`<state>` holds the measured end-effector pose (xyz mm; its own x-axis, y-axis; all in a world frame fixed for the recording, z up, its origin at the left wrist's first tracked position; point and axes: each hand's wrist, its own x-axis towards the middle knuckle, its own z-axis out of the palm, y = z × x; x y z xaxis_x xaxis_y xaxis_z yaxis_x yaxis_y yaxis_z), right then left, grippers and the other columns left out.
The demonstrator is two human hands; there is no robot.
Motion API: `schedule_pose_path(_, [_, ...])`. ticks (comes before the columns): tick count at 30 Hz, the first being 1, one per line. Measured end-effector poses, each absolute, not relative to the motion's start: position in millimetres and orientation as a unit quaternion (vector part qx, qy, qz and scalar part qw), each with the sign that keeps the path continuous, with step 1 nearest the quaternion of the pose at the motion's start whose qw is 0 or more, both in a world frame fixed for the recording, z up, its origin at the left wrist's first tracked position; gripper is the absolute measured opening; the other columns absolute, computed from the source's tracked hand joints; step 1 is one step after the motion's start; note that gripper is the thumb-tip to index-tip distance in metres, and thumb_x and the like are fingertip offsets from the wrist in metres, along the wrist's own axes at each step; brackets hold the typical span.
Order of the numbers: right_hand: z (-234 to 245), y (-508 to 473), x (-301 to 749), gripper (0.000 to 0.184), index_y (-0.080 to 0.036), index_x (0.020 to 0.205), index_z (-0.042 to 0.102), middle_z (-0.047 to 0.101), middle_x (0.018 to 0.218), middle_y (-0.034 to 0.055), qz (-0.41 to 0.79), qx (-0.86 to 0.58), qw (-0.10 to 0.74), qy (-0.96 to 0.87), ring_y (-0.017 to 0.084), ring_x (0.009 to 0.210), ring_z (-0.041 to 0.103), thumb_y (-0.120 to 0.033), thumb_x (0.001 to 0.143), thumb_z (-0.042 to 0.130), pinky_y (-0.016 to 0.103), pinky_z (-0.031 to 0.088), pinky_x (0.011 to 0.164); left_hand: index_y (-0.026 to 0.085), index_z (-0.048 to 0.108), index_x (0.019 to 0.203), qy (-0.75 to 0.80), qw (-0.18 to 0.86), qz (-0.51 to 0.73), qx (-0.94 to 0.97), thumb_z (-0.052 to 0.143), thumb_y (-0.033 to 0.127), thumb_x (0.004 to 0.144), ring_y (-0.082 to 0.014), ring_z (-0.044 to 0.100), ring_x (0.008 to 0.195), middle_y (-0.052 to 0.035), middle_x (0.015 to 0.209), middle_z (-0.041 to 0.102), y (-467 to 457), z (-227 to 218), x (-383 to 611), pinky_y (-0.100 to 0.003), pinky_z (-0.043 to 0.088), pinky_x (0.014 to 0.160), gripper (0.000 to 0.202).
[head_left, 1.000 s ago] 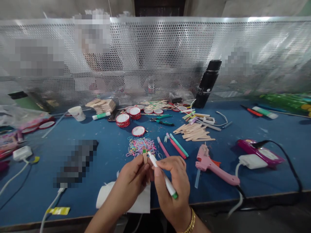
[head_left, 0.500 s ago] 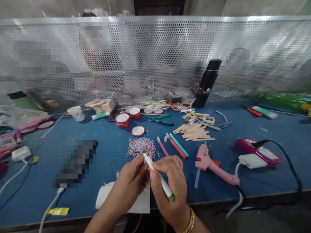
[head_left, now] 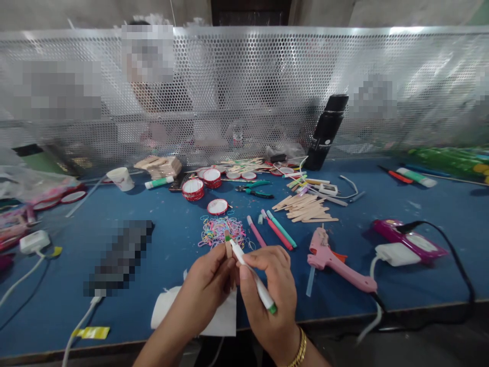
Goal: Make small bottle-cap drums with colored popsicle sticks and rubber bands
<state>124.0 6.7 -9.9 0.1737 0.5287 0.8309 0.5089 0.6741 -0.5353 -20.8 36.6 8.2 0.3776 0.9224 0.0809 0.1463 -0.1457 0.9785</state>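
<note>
My left hand (head_left: 211, 278) is closed around a wooden craft stick (head_left: 228, 248), held upright with its top end showing pink and green colouring. In my right hand (head_left: 269, 285) a white marker (head_left: 255, 280) with a green end is gripped like a pen, its tip beside the green band on the stick. Just beyond both hands lies a pile of small colourful rubber bands (head_left: 221, 229). To its right are a pink marker (head_left: 256, 232), a red marker (head_left: 278, 230) and a teal marker (head_left: 281, 229). White paper (head_left: 225, 318) lies beneath my hands.
A pink glue gun (head_left: 336, 262) lies at right, near a purple power strip (head_left: 410, 242). Craft sticks (head_left: 305, 206) are piled behind it. Green-handled pliers (head_left: 255, 191), tape rolls (head_left: 193, 188) and a black bottle (head_left: 326, 135) stand farther back. A dark phone (head_left: 120, 255) lies left.
The marker tip has shifted slightly right, off the front of the stick, so more of the stick and its green band shows. My left hand has barely moved.
</note>
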Motion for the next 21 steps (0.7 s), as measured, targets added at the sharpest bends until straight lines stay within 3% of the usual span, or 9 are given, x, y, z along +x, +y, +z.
schedule_pose_path(21, [-8.0, 6.0, 124.0, 0.014, -0.021, 0.103, 0.061, 0.072, 0.09, 0.0007, 0.009, -0.4, 0.65, -0.646, 0.019, 0.084, 0.066, -0.01, 0.096, 0.058, 0.039, 0.044, 0.085, 0.019, 0.059, 0.089, 0.41, 0.529, 0.379, 0.639, 0.055, 0.047, 0.102, -0.0122, 0.038, 0.066, 0.0015, 0.077, 0.049, 35.1, 10.8, -18.5, -0.023, 0.035, 0.058, 0.031])
